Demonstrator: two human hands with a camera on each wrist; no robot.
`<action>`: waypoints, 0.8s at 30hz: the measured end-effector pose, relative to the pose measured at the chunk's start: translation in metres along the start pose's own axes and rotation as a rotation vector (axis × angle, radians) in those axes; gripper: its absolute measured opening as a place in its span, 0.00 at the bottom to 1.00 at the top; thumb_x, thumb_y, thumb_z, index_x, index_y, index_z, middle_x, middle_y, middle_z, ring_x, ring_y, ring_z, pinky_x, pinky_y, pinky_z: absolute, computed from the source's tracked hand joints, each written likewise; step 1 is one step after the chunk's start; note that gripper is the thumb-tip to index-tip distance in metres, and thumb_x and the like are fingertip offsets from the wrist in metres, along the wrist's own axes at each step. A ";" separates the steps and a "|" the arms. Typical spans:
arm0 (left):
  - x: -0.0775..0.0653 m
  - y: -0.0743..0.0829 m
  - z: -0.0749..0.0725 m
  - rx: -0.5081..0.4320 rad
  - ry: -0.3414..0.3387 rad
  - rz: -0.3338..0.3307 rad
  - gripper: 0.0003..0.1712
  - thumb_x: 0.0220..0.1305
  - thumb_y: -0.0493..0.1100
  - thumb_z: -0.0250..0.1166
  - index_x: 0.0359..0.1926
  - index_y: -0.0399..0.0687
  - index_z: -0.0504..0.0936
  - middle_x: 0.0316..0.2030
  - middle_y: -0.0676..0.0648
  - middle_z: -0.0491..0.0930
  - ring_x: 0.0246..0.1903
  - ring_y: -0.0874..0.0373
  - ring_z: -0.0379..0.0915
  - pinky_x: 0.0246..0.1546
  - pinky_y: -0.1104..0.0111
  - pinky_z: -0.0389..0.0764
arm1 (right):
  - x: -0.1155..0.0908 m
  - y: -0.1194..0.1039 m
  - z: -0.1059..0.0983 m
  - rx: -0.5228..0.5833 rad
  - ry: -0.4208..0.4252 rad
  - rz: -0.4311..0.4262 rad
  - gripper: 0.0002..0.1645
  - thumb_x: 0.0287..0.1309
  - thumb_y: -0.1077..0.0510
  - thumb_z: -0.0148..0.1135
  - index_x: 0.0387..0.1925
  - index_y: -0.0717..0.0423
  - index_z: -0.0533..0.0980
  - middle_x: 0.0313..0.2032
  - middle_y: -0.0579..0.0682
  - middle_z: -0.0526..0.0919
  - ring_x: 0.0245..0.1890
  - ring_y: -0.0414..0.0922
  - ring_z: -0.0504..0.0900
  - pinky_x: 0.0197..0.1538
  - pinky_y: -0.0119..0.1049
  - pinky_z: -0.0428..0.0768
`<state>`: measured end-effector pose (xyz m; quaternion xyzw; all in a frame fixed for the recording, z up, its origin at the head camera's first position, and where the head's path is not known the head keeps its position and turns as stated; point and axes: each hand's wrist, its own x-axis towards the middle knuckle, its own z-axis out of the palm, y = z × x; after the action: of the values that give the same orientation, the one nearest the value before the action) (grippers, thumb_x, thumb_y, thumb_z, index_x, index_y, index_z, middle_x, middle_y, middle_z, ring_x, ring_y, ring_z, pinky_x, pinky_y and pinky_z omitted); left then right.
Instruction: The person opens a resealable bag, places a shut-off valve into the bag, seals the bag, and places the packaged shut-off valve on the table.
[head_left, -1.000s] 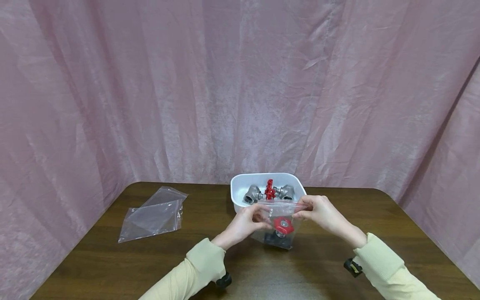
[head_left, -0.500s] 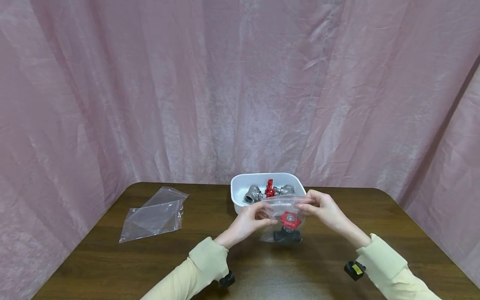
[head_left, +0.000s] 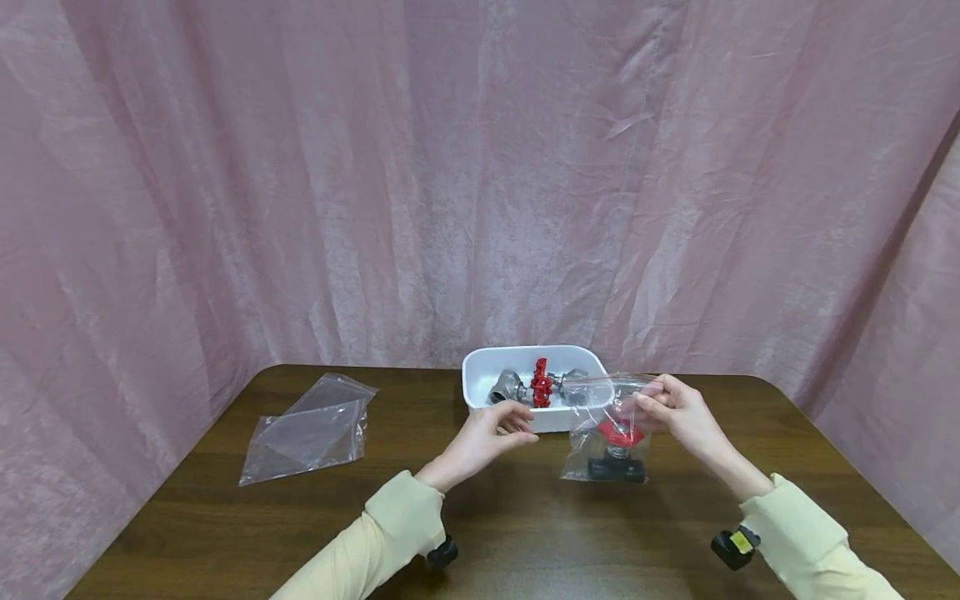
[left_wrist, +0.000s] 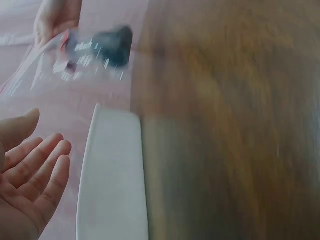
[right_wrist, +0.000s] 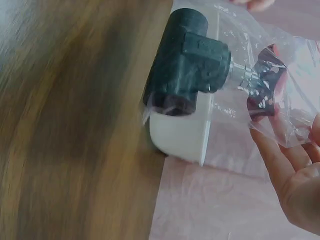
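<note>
Left hand (head_left: 486,437) left empty, fingers loose; the bag (head_left: 583,446) is pinched at one edge by the right hand (head_left: 681,414), so yeah, the valve (head_left: 617,469) could get dropped if that slips.

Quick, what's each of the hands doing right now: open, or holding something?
Left hand: open, holding nothing.
Right hand: closed, holding a clear bag with a red-handled black valve inside.

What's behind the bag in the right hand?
Through the bag, part of the white tub, a grey fitting and table show. The black valve inside and red knob hide whatever's behind.
</note>
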<state>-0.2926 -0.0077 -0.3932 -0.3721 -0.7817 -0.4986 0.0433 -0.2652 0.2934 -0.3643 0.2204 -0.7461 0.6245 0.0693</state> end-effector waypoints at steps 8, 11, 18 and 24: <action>-0.005 -0.016 -0.033 0.084 0.080 -0.024 0.10 0.55 0.39 0.66 0.38 0.41 0.78 0.29 0.53 0.80 0.29 0.62 0.75 0.31 0.68 0.75 | 0.011 0.116 -0.082 -0.009 0.078 0.010 0.06 0.63 0.62 0.51 0.40 0.61 0.68 0.35 0.61 0.81 0.34 0.52 0.81 0.33 0.41 0.78; -0.010 -0.022 -0.050 0.119 0.115 -0.034 0.10 0.54 0.37 0.67 0.38 0.40 0.78 0.29 0.52 0.79 0.29 0.61 0.75 0.32 0.66 0.75 | 0.012 0.137 -0.097 0.015 0.141 0.038 0.11 0.62 0.59 0.53 0.41 0.63 0.66 0.36 0.64 0.80 0.35 0.56 0.80 0.33 0.44 0.78; -0.030 -0.038 -0.097 0.282 0.174 -0.077 0.08 0.53 0.38 0.67 0.35 0.43 0.78 0.28 0.54 0.79 0.31 0.59 0.75 0.34 0.62 0.74 | 0.007 0.141 -0.117 0.059 0.170 0.071 0.13 0.62 0.58 0.54 0.39 0.64 0.64 0.33 0.66 0.80 0.32 0.60 0.79 0.30 0.46 0.78; -0.052 -0.060 -0.137 0.388 0.197 -0.130 0.07 0.54 0.36 0.66 0.35 0.41 0.78 0.28 0.52 0.78 0.30 0.56 0.74 0.32 0.61 0.74 | -0.009 0.093 -0.106 -0.036 0.140 0.159 0.20 0.61 0.49 0.55 0.36 0.63 0.64 0.29 0.61 0.81 0.28 0.53 0.81 0.25 0.41 0.78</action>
<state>-0.3344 -0.1600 -0.3921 -0.2552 -0.8773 -0.3745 0.1577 -0.3142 0.4094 -0.4293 0.1150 -0.7655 0.6285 0.0755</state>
